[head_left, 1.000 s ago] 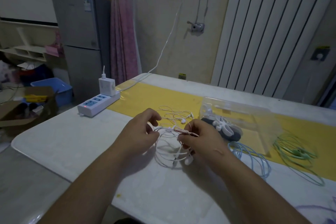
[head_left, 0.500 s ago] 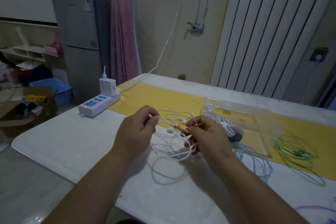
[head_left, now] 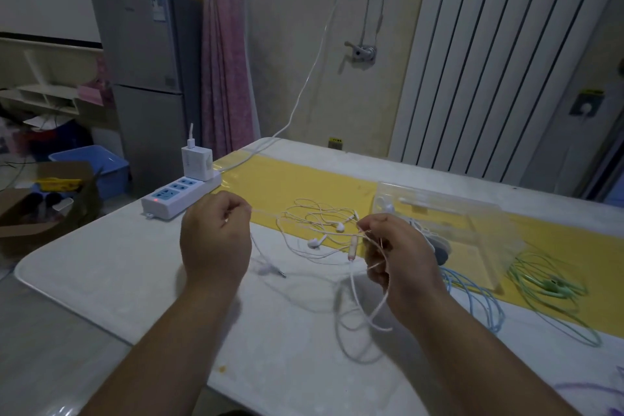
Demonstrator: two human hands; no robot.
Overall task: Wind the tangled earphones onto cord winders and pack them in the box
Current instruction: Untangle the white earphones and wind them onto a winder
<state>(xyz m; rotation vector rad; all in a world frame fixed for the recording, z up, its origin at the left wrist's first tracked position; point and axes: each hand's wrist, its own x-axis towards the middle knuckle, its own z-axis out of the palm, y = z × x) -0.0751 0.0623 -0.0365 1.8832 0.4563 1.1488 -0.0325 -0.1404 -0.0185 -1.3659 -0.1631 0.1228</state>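
White earphones [head_left: 339, 227] are held just above the table [head_left: 101, 263], stretched between both hands in front of the person. The cord runs in loose, crossing loops. The earbuds and the inline remote [head_left: 353, 246] sit in the middle, and the jack plug [head_left: 275, 272] is low by the table top below the left hand. The left hand [head_left: 216, 240] is closed, fingers curled, pinching one strand of the white cord. The right hand [head_left: 398, 253] is also curled, gripping several strands that pass between its fingers. Assessment: the task is at an early stage, with the first set being untangled and not yet wound. The blue earphones [head_left: 472, 294] and green earphones [head_left: 547, 287] lie loose and unwound on the table to the right. A purple cord [head_left: 594, 392] shows at the lower right edge. The clear plastic box [head_left: 489, 223] lies on the yellow strip [head_left: 304, 186], just beyond the right hand. A dark object [head_left: 443, 253] shows at its near end, and whether this is a cord winder cannot be told. No wound set is visible in the box. Outstanding: freeing the white cord, winding every set, and packing all of them.
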